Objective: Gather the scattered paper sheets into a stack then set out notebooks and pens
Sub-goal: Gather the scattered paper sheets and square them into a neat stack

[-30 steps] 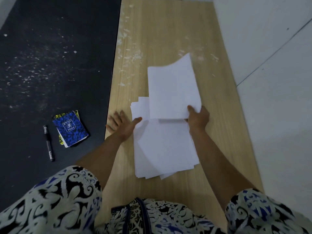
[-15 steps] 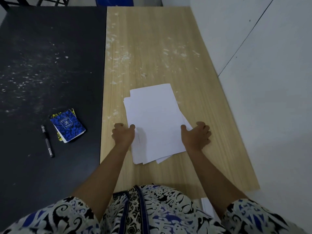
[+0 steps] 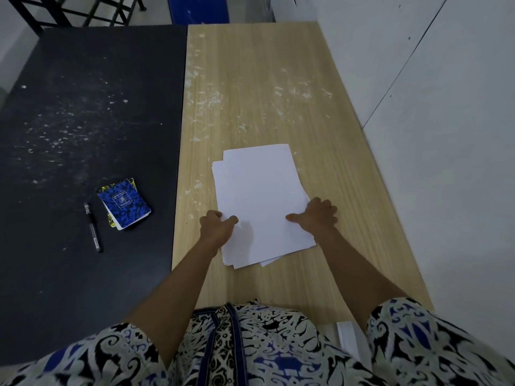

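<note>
- Paper stack (image 3: 259,201) lies on the wooden table (image 3: 348,168); edges uneven at 6 o'clock.
- Left hand (image 3: 216,228) and right hand (image 3: 319,214) pinch opposite sides, likely to square it.
- Notebooks (image 3: 124,203) and pen (image 3: 92,224) wait at 9 o'clock on the black table (image 3: 69,121).

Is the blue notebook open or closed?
Closed. The blue notebook lies flat on the black table, its cover facing up, on top of a yellow one.

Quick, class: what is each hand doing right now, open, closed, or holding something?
Left hand: closed, gripping the left edge of the paper stack.
Right hand: closed on the stack's right edge, thumb on top.
</note>
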Demonstrator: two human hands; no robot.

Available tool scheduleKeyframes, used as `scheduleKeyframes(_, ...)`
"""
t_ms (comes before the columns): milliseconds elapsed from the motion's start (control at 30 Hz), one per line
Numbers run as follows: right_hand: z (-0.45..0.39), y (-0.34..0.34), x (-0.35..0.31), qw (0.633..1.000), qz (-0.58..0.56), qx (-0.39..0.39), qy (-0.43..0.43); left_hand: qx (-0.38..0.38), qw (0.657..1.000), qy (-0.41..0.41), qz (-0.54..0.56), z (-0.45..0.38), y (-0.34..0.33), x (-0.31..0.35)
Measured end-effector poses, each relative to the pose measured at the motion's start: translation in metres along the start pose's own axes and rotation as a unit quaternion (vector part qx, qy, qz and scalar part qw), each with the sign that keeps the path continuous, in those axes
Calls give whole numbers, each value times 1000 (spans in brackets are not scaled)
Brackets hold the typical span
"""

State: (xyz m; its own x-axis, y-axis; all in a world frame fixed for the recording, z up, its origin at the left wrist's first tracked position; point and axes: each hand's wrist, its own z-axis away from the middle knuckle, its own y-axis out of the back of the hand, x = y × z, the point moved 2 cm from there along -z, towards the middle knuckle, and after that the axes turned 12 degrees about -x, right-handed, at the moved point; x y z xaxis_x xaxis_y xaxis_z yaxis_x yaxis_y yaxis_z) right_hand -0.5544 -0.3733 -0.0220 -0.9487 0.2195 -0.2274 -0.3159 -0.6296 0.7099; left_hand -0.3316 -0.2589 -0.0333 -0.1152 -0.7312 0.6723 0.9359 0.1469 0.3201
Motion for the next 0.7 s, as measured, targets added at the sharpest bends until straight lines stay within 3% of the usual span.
scheduleKeyframes(200,-2,5,0,984,-164,-57,31,-9,1000,-12,-16,3,0,-5)
scheduleKeyframes(367,-2,-2,4,958,-272,-57,65,-18,999,-28,-21,7,3,-11)
scheduleKeyframes(467,-1,-2,3,949,-297,-13,103,-23,999,-39,-16,6,5,-16)
scheduleKeyframes(533,-3,3,2,932,-347,2,105,-26,999,-43,-16,6,6,-17)
scheduleKeyframes(600,-8,8,0,911,-401,-32,90,-28,998,-45,-22,6,6,-18)
scheduleKeyframes(700,-15,17,3,911,-404,-48,67,-28,998,-46,-25,6,7,-18)
